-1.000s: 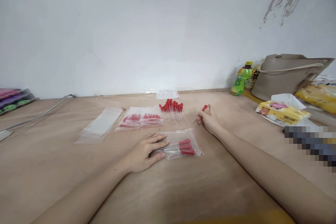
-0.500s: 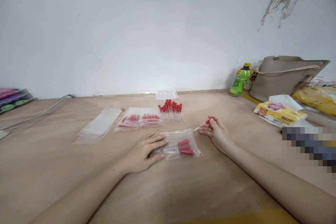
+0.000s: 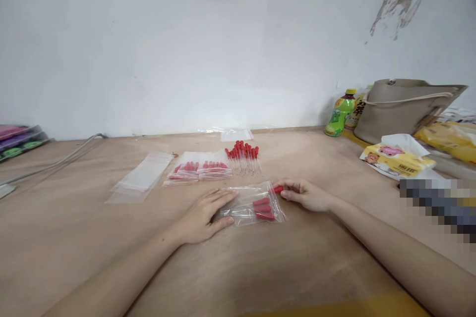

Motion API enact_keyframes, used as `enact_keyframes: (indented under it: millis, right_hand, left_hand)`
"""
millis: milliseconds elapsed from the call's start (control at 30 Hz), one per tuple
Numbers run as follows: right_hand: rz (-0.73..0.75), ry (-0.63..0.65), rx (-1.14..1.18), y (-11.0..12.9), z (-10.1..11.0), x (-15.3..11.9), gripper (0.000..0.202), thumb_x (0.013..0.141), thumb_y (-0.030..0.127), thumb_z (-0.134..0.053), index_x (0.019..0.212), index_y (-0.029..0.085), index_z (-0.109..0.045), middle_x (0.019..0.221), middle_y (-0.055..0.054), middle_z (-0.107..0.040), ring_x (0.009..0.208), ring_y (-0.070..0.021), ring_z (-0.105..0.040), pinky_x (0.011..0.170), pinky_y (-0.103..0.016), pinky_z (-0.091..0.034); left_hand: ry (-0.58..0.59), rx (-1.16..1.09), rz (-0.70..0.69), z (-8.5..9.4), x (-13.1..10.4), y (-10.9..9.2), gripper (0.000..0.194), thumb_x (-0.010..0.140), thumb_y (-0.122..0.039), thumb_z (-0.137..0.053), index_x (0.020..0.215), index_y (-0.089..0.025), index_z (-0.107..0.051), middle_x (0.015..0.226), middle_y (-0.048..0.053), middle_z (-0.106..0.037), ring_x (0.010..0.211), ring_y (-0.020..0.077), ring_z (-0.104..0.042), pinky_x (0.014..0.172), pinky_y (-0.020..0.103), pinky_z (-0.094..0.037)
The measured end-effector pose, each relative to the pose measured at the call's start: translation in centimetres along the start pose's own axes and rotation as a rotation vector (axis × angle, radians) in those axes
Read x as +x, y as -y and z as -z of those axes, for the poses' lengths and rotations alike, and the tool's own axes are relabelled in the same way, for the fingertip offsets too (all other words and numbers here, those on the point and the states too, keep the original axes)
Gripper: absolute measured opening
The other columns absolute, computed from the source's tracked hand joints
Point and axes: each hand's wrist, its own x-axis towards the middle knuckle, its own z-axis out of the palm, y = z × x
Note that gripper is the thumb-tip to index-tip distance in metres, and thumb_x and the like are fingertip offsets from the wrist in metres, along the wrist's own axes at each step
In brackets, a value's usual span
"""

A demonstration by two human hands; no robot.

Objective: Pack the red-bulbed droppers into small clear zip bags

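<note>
Three bulbous droppers, glossy bag

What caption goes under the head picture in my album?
Left fingers on a bag, right fingers holding a dropper at the bag's edge.

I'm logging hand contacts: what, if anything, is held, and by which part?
The right hand holds a dropper by its red bulb. The left hand rests on the clear bag, with no grip visible.

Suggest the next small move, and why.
Probably ease the red-bulbed dropper into the clear bag: the right hand pinches it at the bag's zip end, three more droppers lie inside, and the left hand rests on the opposite end.
</note>
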Motion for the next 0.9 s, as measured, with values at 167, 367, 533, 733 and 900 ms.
enact_keyframes:
  millis: [167, 367, 533, 733, 900]
  right_hand:
    - [0.140, 0.017, -0.230, 0.3, -0.1, 0.3, 0.031, 0.082, 0.035, -0.046, 0.106, 0.022, -0.061, 0.109, -0.005, -0.058, 0.103, -0.0173, -0.052, 0.094, -0.034, -0.036]
    - [0.095, -0.096, -0.097, -0.6, -1.8, 1.0, 0.031, 0.074, 0.039, -0.057, 0.094, 0.017, -0.065, 0.094, -0.006, -0.066, 0.086, -0.0174, -0.060, 0.079, -0.032, -0.046]
    - [-0.052, -0.293, -0.043, -1.7, -2.3, 1.4, 0.030, 0.066, 0.042, -0.064, 0.077, 0.014, -0.061, 0.065, -0.002, -0.063, 0.055, -0.0110, -0.054, 0.053, -0.024, -0.044]
    - [0.176, -0.233, -0.251, -0.7, -2.7, 1.2, 0.020, 0.077, 0.032, -0.052, 0.078, 0.017, -0.065, 0.074, -0.004, -0.063, 0.071, -0.0135, -0.056, 0.067, -0.027, -0.044]
    - [0.145, -0.254, -0.176, -1.0, -2.3, 1.3, 0.022, 0.077, 0.033, -0.052, 0.089, 0.017, -0.062, 0.085, -0.005, -0.063, 0.077, -0.0148, -0.057, 0.072, -0.029, -0.045]
  left_hand:
    - [0.003, -0.007, 0.009, 0.0, 0.0, 0.0, 0.052, 0.087, -0.041, -0.045, 0.134, -0.026, -0.029, 0.133, 0.004, -0.041, 0.122, 0.0220, -0.037, 0.102, 0.040, -0.029]
    - [0.018, -0.008, 0.017, 0.1, 0.1, -0.1, 0.051, 0.087, -0.040, -0.045, 0.134, -0.026, -0.030, 0.134, 0.004, -0.040, 0.123, 0.0224, -0.035, 0.102, 0.042, -0.029]
    - [0.010, -0.004, 0.019, 0.0, 0.1, 0.0, 0.051, 0.087, -0.041, -0.045, 0.134, -0.027, -0.031, 0.133, 0.004, -0.040, 0.123, 0.0231, -0.036, 0.102, 0.042, -0.030]
    - [0.012, 0.008, 0.018, 0.1, 0.1, 0.0, 0.052, 0.087, -0.042, -0.045, 0.134, -0.026, -0.030, 0.133, 0.004, -0.041, 0.122, 0.0221, -0.036, 0.101, 0.042, -0.030]
    - [0.026, 0.006, 0.023, -0.1, 0.1, 0.3, 0.050, 0.087, -0.042, -0.045, 0.132, -0.025, -0.034, 0.134, 0.004, -0.040, 0.124, 0.0215, -0.034, 0.102, 0.042, -0.029]
